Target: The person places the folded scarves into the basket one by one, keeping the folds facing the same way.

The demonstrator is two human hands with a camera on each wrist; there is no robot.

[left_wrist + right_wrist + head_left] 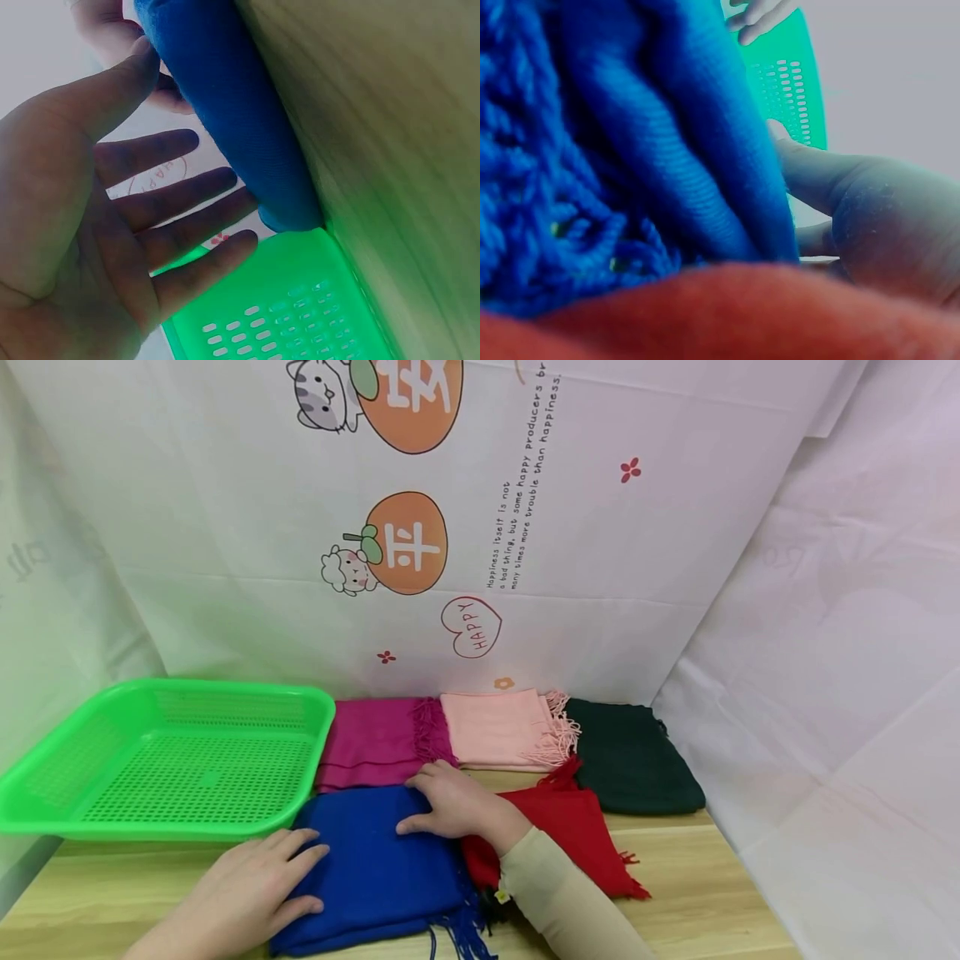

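Observation:
A folded blue fringed scarf (378,860) lies on the table in the head view, its tassels toward the front right. At its left edge is my left hand (251,885), fingers spread and fairly straight. The left wrist view shows that palm beside the scarf's thick folded side (232,112), with nothing gripped. My right hand (457,806) is over the scarf's far right corner, fingers extended and thumb apart. From the right wrist, the layered blue folds (682,142) appear close up, with the thumb at their top edge and a red blurred cloth in the foreground.
A green plastic basket (318,760) stands at the left. Behind the blue scarf lie folded magenta (375,735), pink (491,731) and dark green (633,760) scarves. A red scarf (577,835) is partly under my right forearm. White printed cloth (562,635) hangs behind the wooden table (697,893).

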